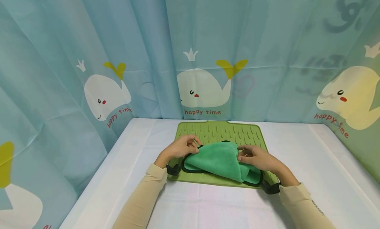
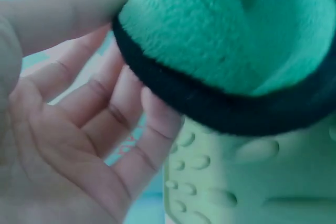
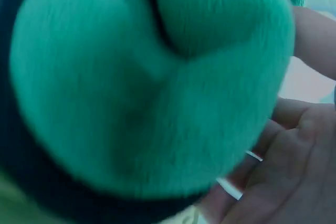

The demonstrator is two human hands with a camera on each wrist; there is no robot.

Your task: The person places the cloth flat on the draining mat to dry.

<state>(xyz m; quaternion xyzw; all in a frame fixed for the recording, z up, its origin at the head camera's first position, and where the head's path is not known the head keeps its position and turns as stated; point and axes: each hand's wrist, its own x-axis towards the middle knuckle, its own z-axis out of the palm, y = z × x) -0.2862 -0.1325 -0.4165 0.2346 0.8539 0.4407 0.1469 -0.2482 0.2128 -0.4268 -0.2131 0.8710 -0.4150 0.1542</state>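
Observation:
A green plush cloth point(image 1: 218, 159) with a black edge binding lies loosely folded over a green ridged mat point(image 1: 190, 178). My left hand point(image 1: 182, 146) pinches the cloth's left edge between thumb and fingers; in the left wrist view the thumb lies on the green pile and fingers sit behind the black binding point(image 2: 210, 103). At the cloth's right side, my right hand point(image 1: 258, 158) pinches a fold. The right wrist view shows a bulging fold point(image 3: 157, 103) of the cloth covering part of the fingers.
The mat lies on a table with a white cover point(image 1: 205, 209). Behind and at both sides hangs a pale blue curtain point(image 1: 267, 90) printed with whales. Each wrist carries a black strap mount point(image 1: 173, 169).

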